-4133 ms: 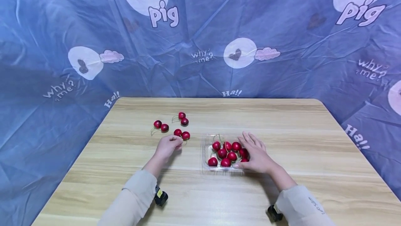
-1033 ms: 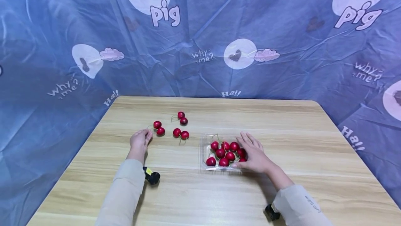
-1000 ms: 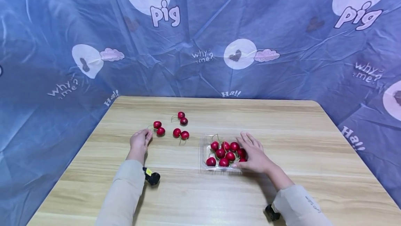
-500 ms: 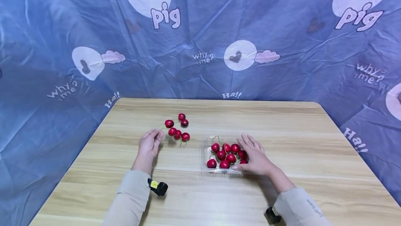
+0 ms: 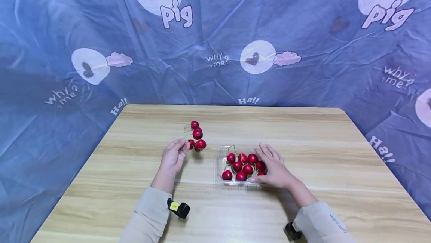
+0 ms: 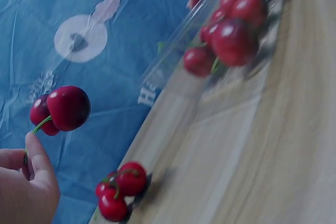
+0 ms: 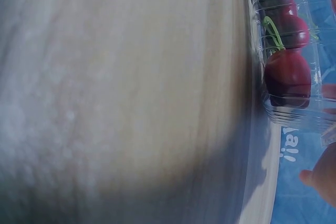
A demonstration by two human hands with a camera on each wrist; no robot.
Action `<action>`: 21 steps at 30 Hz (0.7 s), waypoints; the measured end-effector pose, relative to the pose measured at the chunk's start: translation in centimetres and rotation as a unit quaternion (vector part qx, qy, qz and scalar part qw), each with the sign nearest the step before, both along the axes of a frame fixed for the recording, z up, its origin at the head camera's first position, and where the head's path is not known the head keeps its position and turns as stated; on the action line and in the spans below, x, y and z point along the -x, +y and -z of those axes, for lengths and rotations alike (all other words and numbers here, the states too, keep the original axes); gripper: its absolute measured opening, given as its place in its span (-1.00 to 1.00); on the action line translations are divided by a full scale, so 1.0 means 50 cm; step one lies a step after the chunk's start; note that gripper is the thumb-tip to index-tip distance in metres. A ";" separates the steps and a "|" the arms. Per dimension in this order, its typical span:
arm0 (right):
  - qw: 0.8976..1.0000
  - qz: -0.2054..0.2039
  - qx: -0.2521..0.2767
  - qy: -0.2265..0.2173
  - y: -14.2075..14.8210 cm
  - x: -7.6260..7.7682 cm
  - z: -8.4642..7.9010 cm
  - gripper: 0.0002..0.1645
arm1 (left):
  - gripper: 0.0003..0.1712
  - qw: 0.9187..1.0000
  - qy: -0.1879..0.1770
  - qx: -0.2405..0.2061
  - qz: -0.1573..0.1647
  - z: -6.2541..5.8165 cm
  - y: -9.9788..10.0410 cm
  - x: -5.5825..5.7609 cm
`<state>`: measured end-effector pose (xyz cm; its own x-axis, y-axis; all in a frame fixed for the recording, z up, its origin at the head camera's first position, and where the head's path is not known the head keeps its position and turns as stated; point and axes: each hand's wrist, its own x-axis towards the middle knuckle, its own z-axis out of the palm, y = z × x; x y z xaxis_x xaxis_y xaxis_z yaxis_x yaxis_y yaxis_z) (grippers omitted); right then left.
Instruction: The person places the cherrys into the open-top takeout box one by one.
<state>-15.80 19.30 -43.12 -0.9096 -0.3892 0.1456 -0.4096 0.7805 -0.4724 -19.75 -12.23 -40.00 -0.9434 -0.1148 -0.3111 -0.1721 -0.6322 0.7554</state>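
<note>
My left hand (image 5: 173, 157) pinches the green stems of a pair of red cherries (image 6: 68, 108), which hang off the table. In the head view this held pair overlaps the cherries lying behind it. Those lie in pairs: one cherry (image 5: 194, 124) shows at the far side, and another (image 5: 191, 144) is partly hidden by the held pair. My right hand (image 5: 274, 166) grips the right end of a clear plastic container (image 5: 220, 160), thumb at its near side and fingers towards its far side. Several cherries (image 5: 237, 166) with stems sit inside; the hand covers some of them.
The light wooden table (image 5: 303, 131) reaches back to a blue printed curtain (image 5: 215, 86). A small black camera is strapped to each wrist, the left one (image 5: 182, 209) with a yellow label. In the left wrist view, loose cherries (image 6: 131, 178) lie near the table's edge.
My left hand took the leftmost cherry pair by its stems, lifted it and carried it right, over the other loose pairs. My right hand stays on the container.
</note>
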 end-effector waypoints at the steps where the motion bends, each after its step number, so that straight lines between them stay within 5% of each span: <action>1: 1.000 -0.001 0.000 0.000 0.000 0.000 -0.001 0.20 | -0.95 1.000 0.003 -0.003 0.005 0.001 0.005 -0.002; 21: 1.000 0.001 0.002 -0.003 -0.001 0.004 0.002 0.20 | -0.91 0.992 0.035 0.014 0.118 0.013 0.114 -0.055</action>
